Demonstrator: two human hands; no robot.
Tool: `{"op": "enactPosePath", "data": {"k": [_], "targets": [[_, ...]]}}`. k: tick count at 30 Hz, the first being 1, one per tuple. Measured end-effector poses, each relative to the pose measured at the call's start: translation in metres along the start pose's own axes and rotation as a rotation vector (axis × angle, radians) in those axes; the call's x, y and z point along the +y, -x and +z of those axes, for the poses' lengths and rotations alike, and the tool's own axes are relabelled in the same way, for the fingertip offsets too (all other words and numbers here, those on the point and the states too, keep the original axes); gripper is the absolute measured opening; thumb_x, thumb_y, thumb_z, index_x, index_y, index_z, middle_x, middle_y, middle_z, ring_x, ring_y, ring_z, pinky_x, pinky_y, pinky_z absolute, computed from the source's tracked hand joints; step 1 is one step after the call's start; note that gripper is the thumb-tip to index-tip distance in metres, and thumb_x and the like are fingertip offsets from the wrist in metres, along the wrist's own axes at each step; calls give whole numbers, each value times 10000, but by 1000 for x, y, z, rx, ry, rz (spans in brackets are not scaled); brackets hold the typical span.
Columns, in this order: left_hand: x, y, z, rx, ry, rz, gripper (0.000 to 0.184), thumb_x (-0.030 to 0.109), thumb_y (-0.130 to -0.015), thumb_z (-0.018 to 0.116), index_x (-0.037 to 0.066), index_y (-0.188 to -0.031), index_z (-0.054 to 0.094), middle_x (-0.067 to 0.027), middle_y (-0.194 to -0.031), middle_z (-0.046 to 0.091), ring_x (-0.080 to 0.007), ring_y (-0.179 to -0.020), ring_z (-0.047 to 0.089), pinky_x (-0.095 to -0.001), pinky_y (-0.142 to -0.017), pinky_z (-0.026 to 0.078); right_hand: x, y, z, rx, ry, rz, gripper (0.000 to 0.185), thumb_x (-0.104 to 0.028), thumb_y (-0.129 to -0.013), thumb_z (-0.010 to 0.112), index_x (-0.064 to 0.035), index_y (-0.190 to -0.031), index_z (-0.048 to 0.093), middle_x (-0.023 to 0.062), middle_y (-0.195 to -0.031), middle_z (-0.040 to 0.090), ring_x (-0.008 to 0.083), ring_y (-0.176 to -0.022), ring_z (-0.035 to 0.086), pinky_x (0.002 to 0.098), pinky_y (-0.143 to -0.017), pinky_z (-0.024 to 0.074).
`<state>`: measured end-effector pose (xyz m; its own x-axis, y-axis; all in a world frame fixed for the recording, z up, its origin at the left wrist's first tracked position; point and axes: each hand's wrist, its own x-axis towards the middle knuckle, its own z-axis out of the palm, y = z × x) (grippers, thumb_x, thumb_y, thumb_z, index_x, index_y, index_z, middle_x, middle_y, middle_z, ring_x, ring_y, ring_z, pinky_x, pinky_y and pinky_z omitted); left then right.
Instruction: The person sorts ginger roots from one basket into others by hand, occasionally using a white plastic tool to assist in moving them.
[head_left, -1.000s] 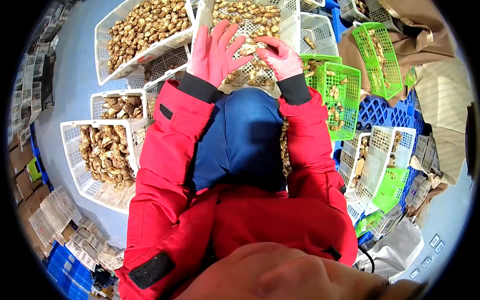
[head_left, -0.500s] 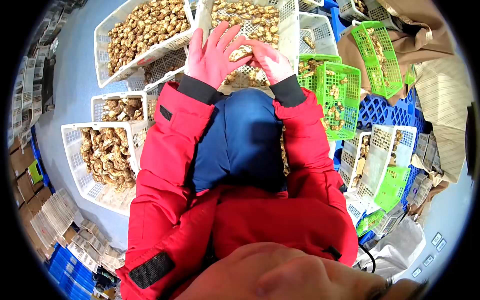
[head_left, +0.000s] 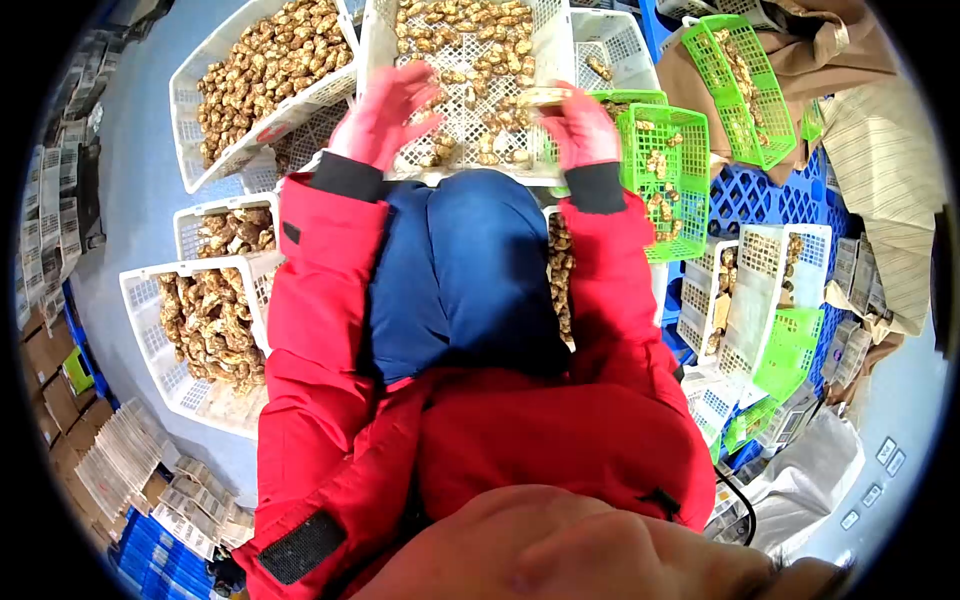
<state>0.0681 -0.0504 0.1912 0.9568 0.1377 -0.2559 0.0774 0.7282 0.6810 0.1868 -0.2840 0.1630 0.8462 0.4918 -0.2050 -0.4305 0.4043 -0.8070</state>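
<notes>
My left hand (head_left: 385, 115), in a pink glove, is over the left side of a white crate (head_left: 385, 60), fingers apart and nothing visible in them. At the crate's right side my right hand (head_left: 582, 128), also gloved in pink, pinches a pale, elongated mushroom (head_left: 543, 97) between thumb and fingers. Below both hands, brown-and-cream mushrooms (head_left: 500, 62) are spread over the crate's slatted bottom. They lie thicker at the far end, with bare patches in the middle.
A fuller white crate (head_left: 183, 110) of mushrooms is tilted at the upper left; more white crates (head_left: 150, 335) are below it. To the right are green baskets (head_left: 630, 180) with a few mushrooms, a white crate (head_left: 640, 70) and a blue pallet (head_left: 770, 205). My knees (head_left: 480, 260) sit against the near edge.
My hands were close together over the crate with a mushroom between them. Now they are apart, the left moved left and down, the right moved right with a mushroom.
</notes>
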Motion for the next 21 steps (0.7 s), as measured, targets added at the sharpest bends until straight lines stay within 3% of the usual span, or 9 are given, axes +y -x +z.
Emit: {"op": "enactPosePath", "data": {"k": [2, 3, 4, 8, 13, 14, 15, 16, 21], "targets": [[4, 2, -57, 187, -95, 103, 504, 392, -860, 451, 67, -1240, 387, -83, -1267, 391, -218, -1154, 369, -406, -917, 351, -20, 19, -53, 171, 505, -280, 321, -131, -832, 508, -8, -1127, 480, 126, -1087, 529, 201, -935, 550, 285, -781, 474], [3, 3, -85, 380, -284, 128, 513, 399, -851, 465, 91, -1251, 378, -72, -1268, 391, -206, -1157, 363, -394, -911, 339, -19, 15, -98, 149, -333, -93, 364, -185, -852, 504, -37, -1178, 439, 139, -1163, 488, 226, -1047, 490, 322, -822, 463], [-2, 5, -103, 574, -471, 149, 524, 407, -841, 480, 116, -1263, 370, -60, -1270, 392, -195, -1160, 356, -382, -905, 328, -13, 29, -141, 482, -523, -15, 409, -249, -864, 498, -51, -1209, 403, 164, -1198, 460, 239, -1121, 429, 356, -850, 449], [-62, -5, -167, 500, -394, -82, 622, 297, -809, 581, 21, -1282, 287, -101, -1196, 432, -164, -1075, 423, -280, -891, 354, 11, 20, -133, 500, -300, 97, 459, -274, -866, 495, -47, -1243, 366, 190, -1206, 443, 235, -1061, 484, 324, -804, 475], [-83, -6, -183, 413, -251, 12, 602, 25, -807, 525, 65, -1320, 213, -65, -1163, 443, -146, -1010, 471, -251, -859, 393, 51, -82, -28, 51, 287, 323, 355, -77, -827, 480, 21, -1166, 446, 183, -976, 574, 200, -818, 596, 237, -624, 492], [-85, -5, -187, 422, -257, -13, 599, 21, -806, 520, 68, -1320, 216, -63, -1162, 439, -146, -1002, 472, -250, -850, 395, 79, -110, -28, -19, 565, 358, 373, -179, -801, 531, -26, -1140, 498, 171, -995, 584, 212, -843, 597, 262, -660, 479], [-86, -4, -189, 430, -262, -38, 596, 16, -806, 516, 71, -1320, 220, -62, -1162, 435, -146, -993, 473, -248, -840, 397, 92, -129, -13, -20, 1436, 184, 431, -349, -756, 561, -105, -1111, 545, 136, -1014, 592, 228, -898, 583, 313, -754, 457], [-86, -3, -189, 437, -267, -63, 594, 12, -805, 512, 75, -1320, 223, -60, -1161, 432, -146, -984, 475, -246, -830, 399, 127, -147, -19, 32, 1624, 146, 536, -452, -703, 556, -172, -1158, 511, 99, -1068, 576, 236, -976, 552, 342, -839, 419], [-86, -3, -186, 463, -393, -106, 566, 0, -806, 497, 66, -1309, 246, -61, -1158, 434, -136, -970, 473, -244, -815, 400, 158, -163, -11, -33, 1785, 313, 536, -444, -721, 535, -189, -1187, 469, 80, -1089, 567, 253, -1001, 536, 361, -865, 403]]}}
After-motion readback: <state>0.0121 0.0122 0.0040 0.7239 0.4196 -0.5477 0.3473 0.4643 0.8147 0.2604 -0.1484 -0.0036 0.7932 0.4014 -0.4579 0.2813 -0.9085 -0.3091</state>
